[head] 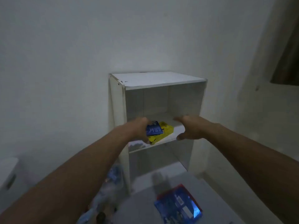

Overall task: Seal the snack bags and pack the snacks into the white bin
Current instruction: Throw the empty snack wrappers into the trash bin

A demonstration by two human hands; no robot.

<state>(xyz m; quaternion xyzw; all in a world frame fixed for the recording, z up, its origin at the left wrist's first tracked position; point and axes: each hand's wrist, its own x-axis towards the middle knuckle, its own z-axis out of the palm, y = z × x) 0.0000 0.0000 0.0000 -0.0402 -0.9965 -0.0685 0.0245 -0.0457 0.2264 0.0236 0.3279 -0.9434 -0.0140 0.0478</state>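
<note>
Arms, both bare, reaching forward to a tall white open shelf unit of laminated board (157, 80) standing against a pale wall.

Left hand (140, 128) holding a small dark blue snack packet with white print (154, 129), fingers curled round its left edge, at the front of the middle shelf board (171, 136). Packet lying tilted over a yellow snack bag with dark print (163, 131), touching it or just above it; cannot tell which because of blur. Yellow bag resting on the middle shelf board, one corner hanging a little over the front edge.

Right hand (188, 128) hovering to the right of the yellow bag, apart from it, thumb spread downward and fingers extended toward the back of the shelf. Holding nothing, palm facing left.

Lying at the bottom of the view, on a pale grey flat surface (142, 206), a larger shiny blue snack bag with red edge (178, 206), well apart from both hands. Showing left of it, beside the shelf unit's side panel, a blurred heap of clear and blue plastic wrapping (106, 189); contents too blurred to tell.

Standing at the far left edge, a white boxy object with a dark slot (8, 173), only partly in view.
</note>
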